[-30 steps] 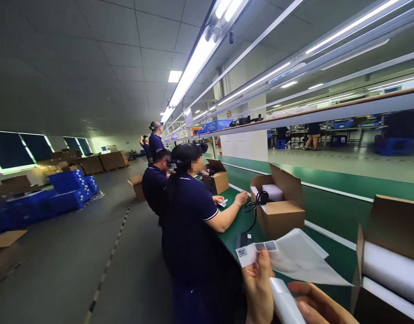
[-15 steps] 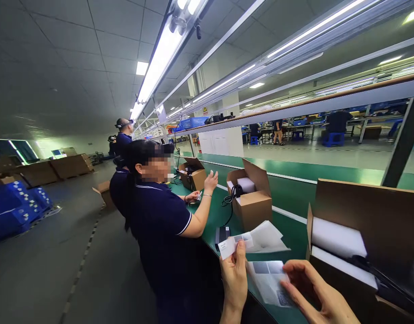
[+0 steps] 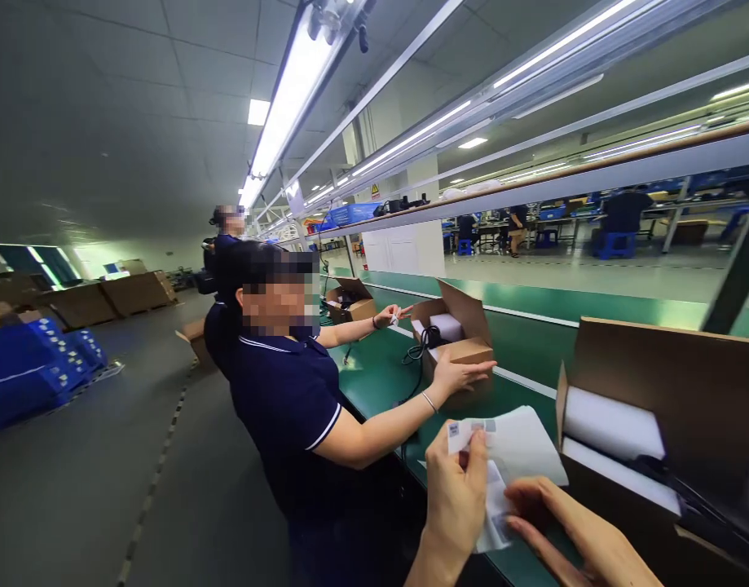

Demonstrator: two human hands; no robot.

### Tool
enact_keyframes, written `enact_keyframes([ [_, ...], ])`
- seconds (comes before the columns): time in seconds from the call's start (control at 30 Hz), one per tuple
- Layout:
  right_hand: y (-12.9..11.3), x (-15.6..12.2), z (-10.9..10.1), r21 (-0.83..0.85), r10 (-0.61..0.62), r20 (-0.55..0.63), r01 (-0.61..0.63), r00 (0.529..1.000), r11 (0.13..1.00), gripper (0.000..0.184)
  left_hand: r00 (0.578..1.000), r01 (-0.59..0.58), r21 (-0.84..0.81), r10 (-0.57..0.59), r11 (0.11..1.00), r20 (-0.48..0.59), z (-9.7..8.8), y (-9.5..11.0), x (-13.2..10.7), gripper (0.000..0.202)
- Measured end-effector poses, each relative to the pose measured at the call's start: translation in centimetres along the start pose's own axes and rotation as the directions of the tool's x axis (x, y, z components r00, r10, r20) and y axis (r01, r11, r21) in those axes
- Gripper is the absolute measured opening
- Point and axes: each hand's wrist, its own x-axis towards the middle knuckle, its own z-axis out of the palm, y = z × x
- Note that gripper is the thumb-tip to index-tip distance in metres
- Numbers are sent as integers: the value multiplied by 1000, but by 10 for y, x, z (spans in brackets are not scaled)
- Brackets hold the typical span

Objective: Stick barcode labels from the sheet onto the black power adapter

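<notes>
My left hand (image 3: 456,497) pinches a whitish sheet of labels (image 3: 526,444) between thumb and fingers. Small printed grey patches show at the sheet's left end. A smaller translucent label piece (image 3: 495,509) hangs below, between my two hands. My right hand (image 3: 573,530) has its thumb and forefinger at that piece's right edge, bent round it; the contact is slightly blurred. Both hands are above the front of the green table (image 3: 374,367).
Close on the right stands an open cardboard box (image 3: 655,383) with white foam and a black cable. A co-worker's arm (image 3: 380,424) reaches across to another open carton (image 3: 456,326) with cables. A third carton (image 3: 350,302) stands farther back. A shelf (image 3: 533,183) runs above.
My left hand has moved right with the label sheet, towards my right hand. The co-worker's arms have stretched to the right, one hand now beside the middle carton.
</notes>
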Motion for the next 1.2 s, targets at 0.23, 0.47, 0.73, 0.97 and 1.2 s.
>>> enact_keyframes([
  [0.23,6,-13,-10,-67,4,13,-3,1000,998,14,999,26,-35,-24,999,46,8,8,5,43],
  [0.47,-4,-12,-7,-76,-104,-32,101,994,992,15,997,12,-64,-7,998,72,11,11,1,44],
  [0.73,-6,-14,-15,-284,-315,-15,298,949,912,25,994,88,-33,-85,996,73,17,5,5,51],
  [0.97,-4,-18,-20,-459,-459,-26,397,888,795,34,984,127,11,-128,992,122,24,2,8,55],
  [1.2,-5,-26,-36,-545,-492,86,454,866,704,56,973,162,-34,-154,986,170,32,-2,12,57],
])
